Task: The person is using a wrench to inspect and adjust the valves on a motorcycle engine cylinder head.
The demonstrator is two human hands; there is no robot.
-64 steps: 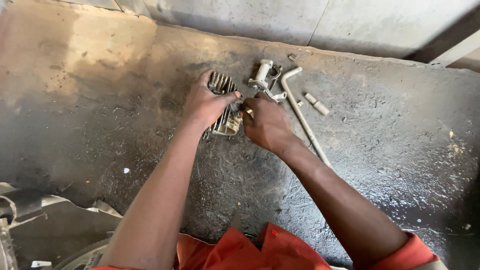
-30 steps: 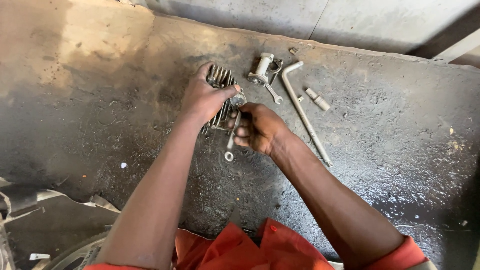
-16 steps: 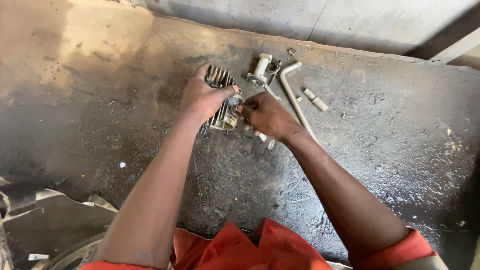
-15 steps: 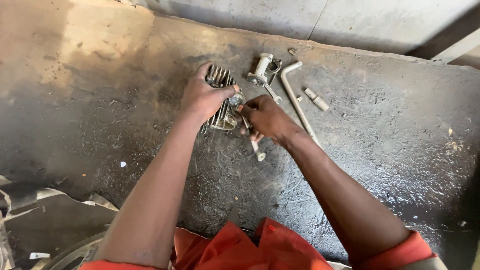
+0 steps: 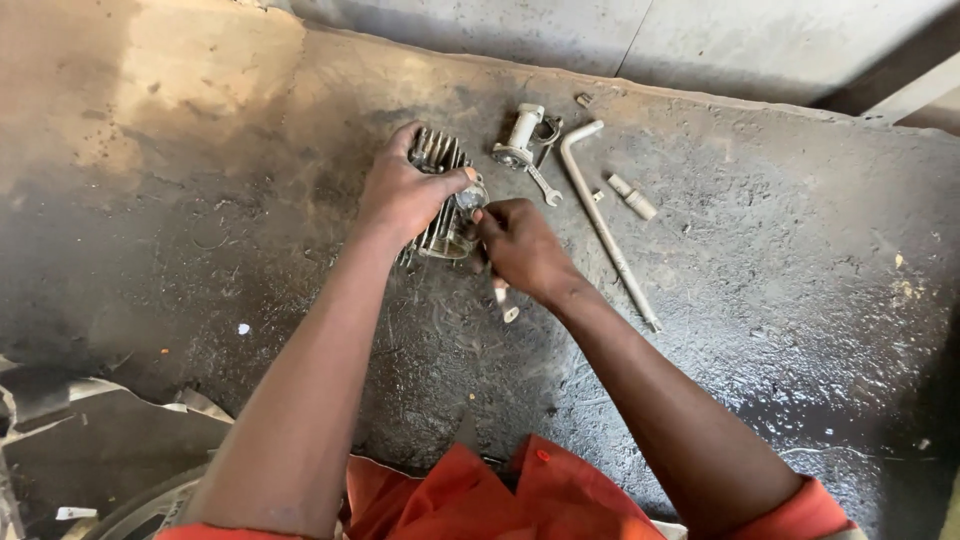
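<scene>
Left grip (image 5: 405, 195): hand clamped over the top of the cylinder (image 5: 440, 190), thumb on its right edge, fingers over the far side. Right grip (image 5: 520, 245): closed around a small wrench (image 5: 505, 300), whose lower end shows below the fist; the upper end is hidden at the cylinder's right side.

Change from the earlier frames: half a second ago the wrench tail hung lower and further left under the right hand; it now sits closer beneath the fist. Two seconds ago no wrench showed in that hand. The left hand has kept the same hold throughout, and the cylinder has not shifted on the floor.

Cylinder: a finned metal block, grey and grimy, parallel fins showing past the left fingers. A round fitting is partly visible at its right end, between the two hands. It rests on the oil-stained concrete floor (image 5: 760, 300), near the upper middle of the view.

Surroundings: just beyond it lies a pale cylindrical part (image 5: 520, 138), with a spanner (image 5: 545, 185) beside that. A long bent bar (image 5: 605, 225) runs diagonally to the right, with a short socket piece (image 5: 633, 198) past it. Orange clothing (image 5: 480, 495) shows at the bottom edge.
</scene>
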